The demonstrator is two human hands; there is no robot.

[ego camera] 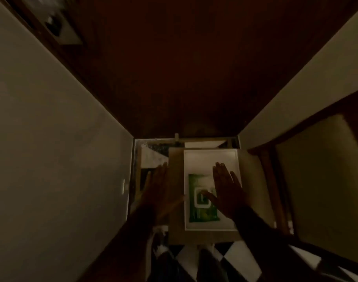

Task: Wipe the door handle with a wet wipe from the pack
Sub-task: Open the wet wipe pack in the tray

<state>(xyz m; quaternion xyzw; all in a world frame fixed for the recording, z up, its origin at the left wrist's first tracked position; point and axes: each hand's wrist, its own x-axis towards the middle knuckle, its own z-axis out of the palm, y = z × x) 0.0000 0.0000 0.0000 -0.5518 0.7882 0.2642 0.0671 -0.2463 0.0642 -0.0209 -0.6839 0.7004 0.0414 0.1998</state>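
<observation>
A green pack of wet wipes (200, 212) with a white flip lid lies in a white tray (209, 157) on a tan board. My right hand (227, 190) hovers flat over the pack's right side, fingers spread, thumb near the lid, holding nothing. My left hand (157, 186) is open with fingers extended, left of the board and apart from the pack. A dark brown door (184, 68) fills the upper view; no handle shows on it in this dim frame.
Pale walls (41, 139) close in on the left and right. The tan board (175, 200) sits low in a narrow passage. Black and white floor tiles (231, 259) and my feet lie below. A wooden frame (275, 180) stands at the right.
</observation>
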